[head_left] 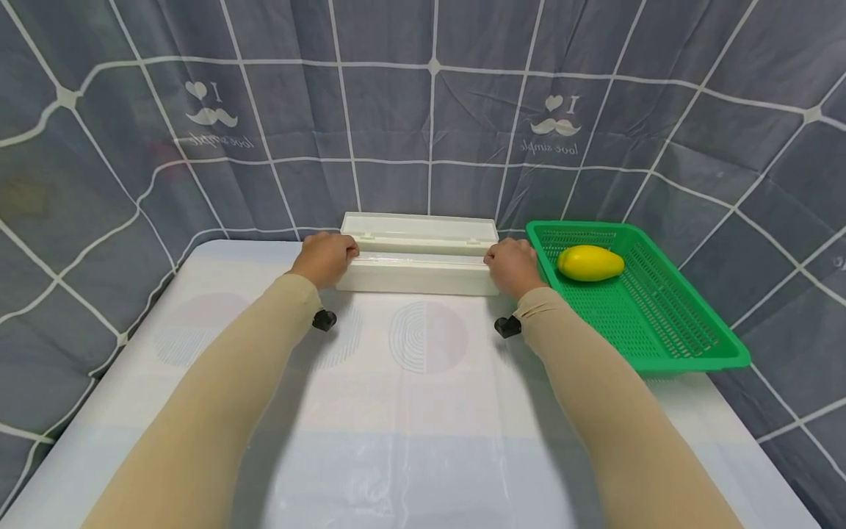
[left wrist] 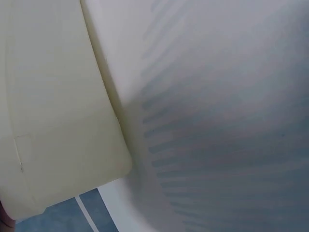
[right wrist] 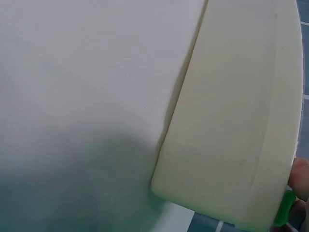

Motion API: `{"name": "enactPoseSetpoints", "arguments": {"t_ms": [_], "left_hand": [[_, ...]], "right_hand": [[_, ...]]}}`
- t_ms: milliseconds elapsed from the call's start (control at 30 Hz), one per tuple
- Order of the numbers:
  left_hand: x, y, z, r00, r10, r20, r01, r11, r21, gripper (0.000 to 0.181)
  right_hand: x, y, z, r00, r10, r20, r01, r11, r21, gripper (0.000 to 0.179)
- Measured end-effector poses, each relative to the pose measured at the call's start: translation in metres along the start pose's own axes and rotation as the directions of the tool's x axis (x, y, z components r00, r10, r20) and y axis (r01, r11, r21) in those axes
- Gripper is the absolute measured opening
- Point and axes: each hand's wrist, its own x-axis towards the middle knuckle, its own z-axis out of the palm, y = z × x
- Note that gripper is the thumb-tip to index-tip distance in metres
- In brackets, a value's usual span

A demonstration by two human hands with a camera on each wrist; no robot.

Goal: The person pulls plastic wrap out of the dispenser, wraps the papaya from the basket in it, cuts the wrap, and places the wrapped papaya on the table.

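Note:
A long white lidded box [head_left: 418,278], shaped like a cling film dispenser, stands at the far side of the table with its lid [head_left: 419,224] raised at the back. A shiny strip shows in its opening. My left hand [head_left: 324,258] grips the box's left end near the upper front edge, fingers curled. At the opposite end my right hand [head_left: 514,266] holds on the same way. Whether the fingertips also pinch clear film cannot be made out. The wrist views show the plain front of the box [left wrist: 63,111], with right fingertips [right wrist: 300,176] at its edge.
A green plastic basket [head_left: 687,364] stands at the right, close beside my right hand. In it lies a yellow mango-like fruit [head_left: 590,263]. A white patterned cloth [head_left: 396,455] covers the table. Grey checked curtains [head_left: 390,110] hang behind and at both sides.

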Motion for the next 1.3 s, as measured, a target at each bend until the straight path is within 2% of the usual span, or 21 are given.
{"name": "enactPoseSetpoints", "arguments": {"t_ms": [167, 367, 733, 933, 1100, 1300], "left_hand": [[0.000, 0.002, -0.001, 0.999, 0.018, -0.039, -0.018, 1.000, 0.009, 0.022], [-0.004, 0.010, -0.010, 0.999, 0.032, -0.026, -0.032, 0.999, 0.012, 0.020], [-0.003, 0.014, -0.016, 0.999, -0.005, -0.049, 0.005, 1.000, 0.006, 0.027], [-0.006, 0.016, -0.019, 0.997, -0.027, -0.070, 0.026, 1.000, -0.017, 0.028], [-0.007, 0.017, -0.020, 0.997, -0.048, -0.056, 0.045, 0.998, -0.053, 0.029], [-0.010, 0.017, -0.021, 0.998, -0.057, 0.002, 0.057, 0.995, -0.086, 0.030]], "right_hand": [[-0.001, 0.001, 0.002, 1.000, -0.008, -0.027, 0.008, 1.000, 0.011, 0.030], [-0.002, 0.003, 0.003, 0.999, -0.027, -0.034, 0.027, 1.000, 0.007, 0.028], [0.000, 0.005, 0.000, 0.991, -0.092, -0.095, 0.086, 0.994, -0.069, 0.023], [-0.003, 0.004, -0.002, 0.983, -0.111, -0.146, 0.108, 0.994, -0.026, 0.022], [-0.007, 0.001, -0.006, 0.988, -0.105, -0.112, 0.108, 0.994, 0.022, 0.028], [-0.008, 0.000, -0.009, 0.991, -0.120, -0.066, 0.123, 0.991, 0.044, 0.030]]}}
